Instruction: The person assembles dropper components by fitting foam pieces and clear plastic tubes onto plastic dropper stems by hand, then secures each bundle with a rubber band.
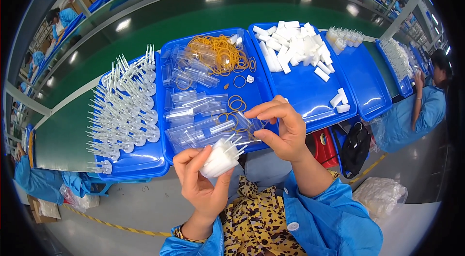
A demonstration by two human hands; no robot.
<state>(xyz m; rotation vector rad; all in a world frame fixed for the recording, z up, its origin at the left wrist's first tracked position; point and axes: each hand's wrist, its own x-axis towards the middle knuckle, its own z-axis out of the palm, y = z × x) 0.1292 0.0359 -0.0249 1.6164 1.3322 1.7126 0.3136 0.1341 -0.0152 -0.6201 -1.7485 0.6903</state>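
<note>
My left hand (201, 183) grips a bundle of white plastic pump parts (222, 155) with thin tubes pointing up and right. My right hand (283, 127) pinches a small clear plastic cap (244, 123) just above that bundle, over the front edge of the middle blue tray (167, 144). That tray holds several clear caps (193, 106) and a heap of yellow rubber bands (220, 52). The left blue tray (140, 164) is full of white pump parts standing on end (123, 106).
A right blue tray (310, 93) carries white rectangular blocks (295, 45). Further right stand small bottles (344, 38) and another filled tray (399, 60). A person in blue (419, 110) sits at the right. A red object (323, 144), black bag (356, 147) and clear sack (380, 195) lie below.
</note>
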